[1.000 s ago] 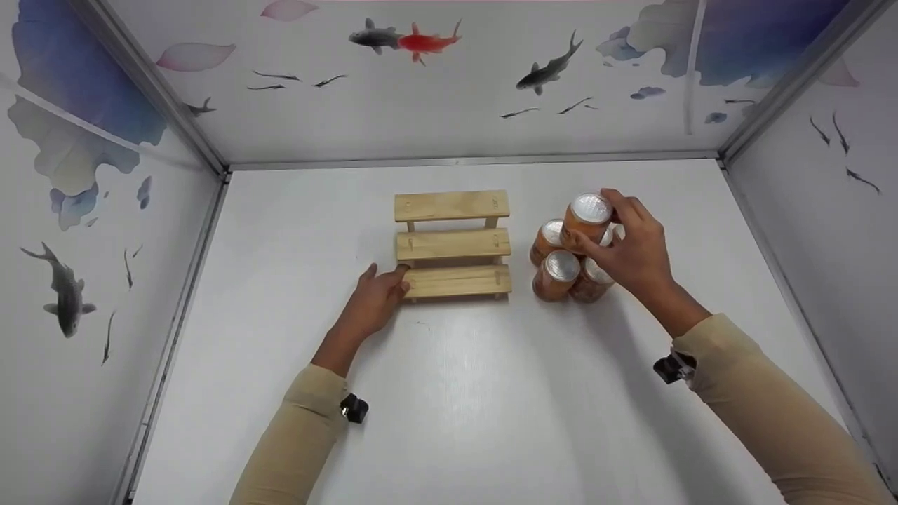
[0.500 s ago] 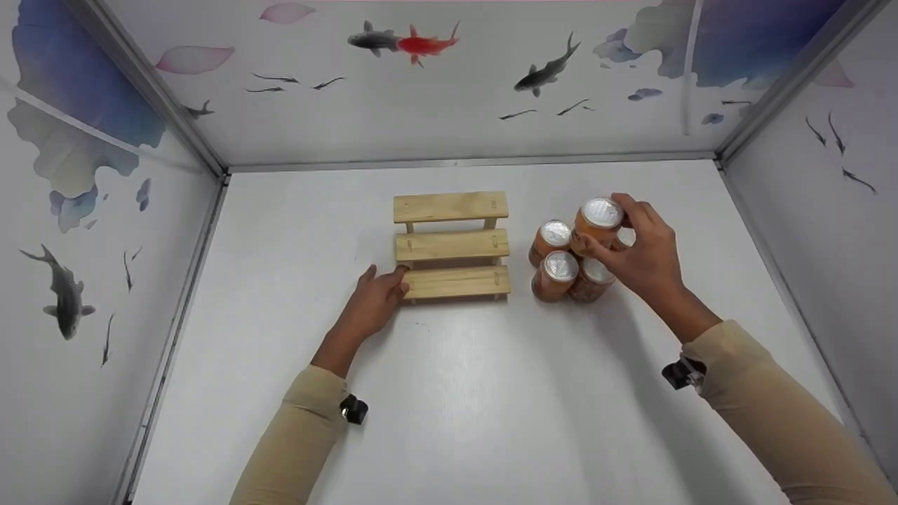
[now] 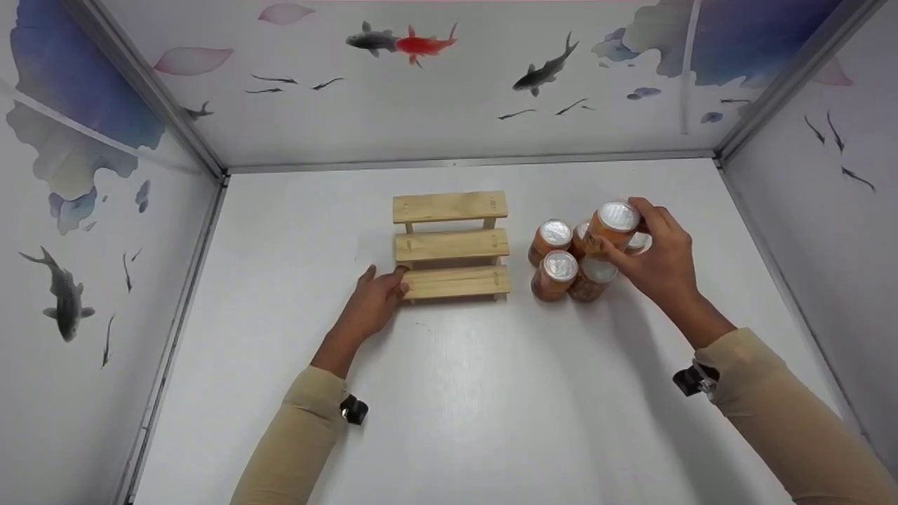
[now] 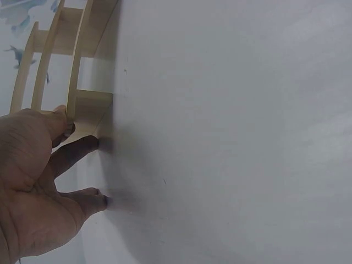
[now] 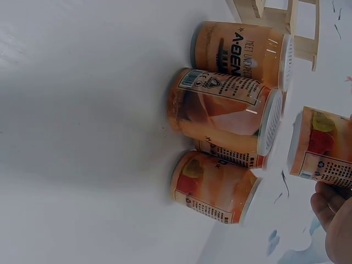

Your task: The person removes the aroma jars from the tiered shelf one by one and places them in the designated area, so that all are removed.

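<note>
My right hand (image 3: 663, 259) grips an orange-labelled can (image 3: 605, 226) with a silvery lid. In the right wrist view this held can (image 5: 324, 147) is off the table, beyond the tops of the standing ones. Several similar cans (image 3: 554, 275) stand upright in a tight cluster below and left of it, one partly hidden behind the held can. A small three-step wooden rack (image 3: 451, 244) stands left of the cluster. At the rack's front left corner, my left hand (image 3: 375, 301) pinches the end of the lowest step (image 4: 80, 60), its other fingers reaching down to the table.
A white table (image 3: 449, 393) lies under everything. White walls (image 3: 456, 119) printed with fish and petals enclose its back and both sides. A gap of bare tabletop separates the rack from the cans.
My right hand has moved right and slightly toward me with the can, uncovering more of the standing cans. The left hand and the rack have stayed in place.
</note>
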`<move>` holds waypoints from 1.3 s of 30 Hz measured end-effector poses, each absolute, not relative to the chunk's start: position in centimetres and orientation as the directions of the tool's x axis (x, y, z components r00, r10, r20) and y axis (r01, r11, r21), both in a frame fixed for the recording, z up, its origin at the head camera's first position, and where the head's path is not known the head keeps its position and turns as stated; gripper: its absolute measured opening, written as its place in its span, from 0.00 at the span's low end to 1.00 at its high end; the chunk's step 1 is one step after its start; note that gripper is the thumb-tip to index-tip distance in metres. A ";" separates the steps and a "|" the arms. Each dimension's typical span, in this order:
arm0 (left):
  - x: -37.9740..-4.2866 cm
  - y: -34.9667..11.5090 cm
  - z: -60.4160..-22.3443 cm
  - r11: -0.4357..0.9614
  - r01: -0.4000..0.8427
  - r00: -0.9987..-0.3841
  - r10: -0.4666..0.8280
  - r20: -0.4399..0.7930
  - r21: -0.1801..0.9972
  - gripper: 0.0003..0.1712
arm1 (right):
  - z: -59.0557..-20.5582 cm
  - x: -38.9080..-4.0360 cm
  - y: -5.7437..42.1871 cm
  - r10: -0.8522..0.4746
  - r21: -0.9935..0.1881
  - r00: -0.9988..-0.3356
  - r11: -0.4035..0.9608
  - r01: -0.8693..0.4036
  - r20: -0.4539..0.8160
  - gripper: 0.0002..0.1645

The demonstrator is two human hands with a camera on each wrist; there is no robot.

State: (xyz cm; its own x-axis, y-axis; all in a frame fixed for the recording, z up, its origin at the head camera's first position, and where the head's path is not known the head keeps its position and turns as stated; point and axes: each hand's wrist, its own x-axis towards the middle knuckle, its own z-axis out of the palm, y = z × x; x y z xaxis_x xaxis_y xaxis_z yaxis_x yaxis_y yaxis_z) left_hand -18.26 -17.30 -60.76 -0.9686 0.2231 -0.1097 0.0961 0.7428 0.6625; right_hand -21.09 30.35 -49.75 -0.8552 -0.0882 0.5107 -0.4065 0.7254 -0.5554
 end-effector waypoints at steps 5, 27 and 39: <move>-18.0 -17.0 -59.7 0.757 0.083 -0.966 0.221 -0.135 0.648 0.31 | -49.8 -20.7 31.0 -0.076 -0.558 -0.857 0.729 -0.397 0.510 0.42; -19.4 -17.9 -63.7 0.737 0.118 -0.968 0.235 -0.088 0.665 0.34 | -50.9 -19.3 33.8 -0.043 -0.553 -0.843 0.737 -0.388 0.535 0.42; -17.8 -16.9 -59.4 0.759 0.151 -0.963 0.258 -0.079 0.633 0.30 | -51.4 -18.7 34.6 -0.016 -0.565 -0.845 0.737 -0.372 0.535 0.41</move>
State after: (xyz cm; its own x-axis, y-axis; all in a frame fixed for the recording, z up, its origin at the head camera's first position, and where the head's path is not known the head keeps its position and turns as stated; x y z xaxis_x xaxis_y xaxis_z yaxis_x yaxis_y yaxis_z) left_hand -17.76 -16.90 -59.40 -0.9629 0.2580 -0.0791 0.1515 0.7593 0.6329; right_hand -18.72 34.57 -51.38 -0.8449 -0.0161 0.5347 -0.3717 0.7365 -0.5651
